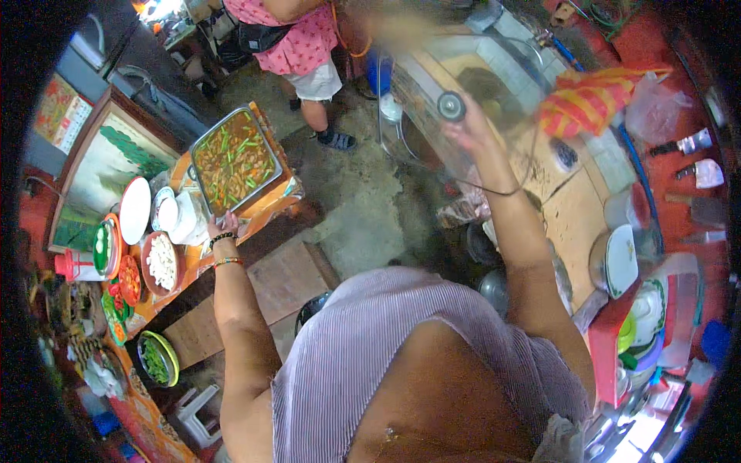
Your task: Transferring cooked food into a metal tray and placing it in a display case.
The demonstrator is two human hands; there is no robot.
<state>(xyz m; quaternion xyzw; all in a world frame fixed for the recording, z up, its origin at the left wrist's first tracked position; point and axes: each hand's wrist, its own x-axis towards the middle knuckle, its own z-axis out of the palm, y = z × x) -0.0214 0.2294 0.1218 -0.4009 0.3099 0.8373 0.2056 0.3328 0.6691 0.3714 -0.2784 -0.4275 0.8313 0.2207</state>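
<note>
My left hand (224,224), with beaded bracelets at the wrist, is at the near corner of a rectangular steel tray (277,176); whether its fingers grip the rim is unclear. The tray holds a brown stew (231,162) with green pieces and stands on a table with an orange cloth (255,217). On the other side, my right hand (472,130) is raised at the dark round knob (451,106) of a large clear glass lid (417,136). The lid hangs over the edge of the tiled counter (570,211), and its rim shows as a thin curved line.
Left of the tray are a white oval plate (135,211), a bowl of white pieces (162,263) and sliced red vegetables (129,280). A person (312,75) stands beyond the table. A white stool (197,416) is low left. Knives (683,143) hang on the right wall above stacked dishes (645,312).
</note>
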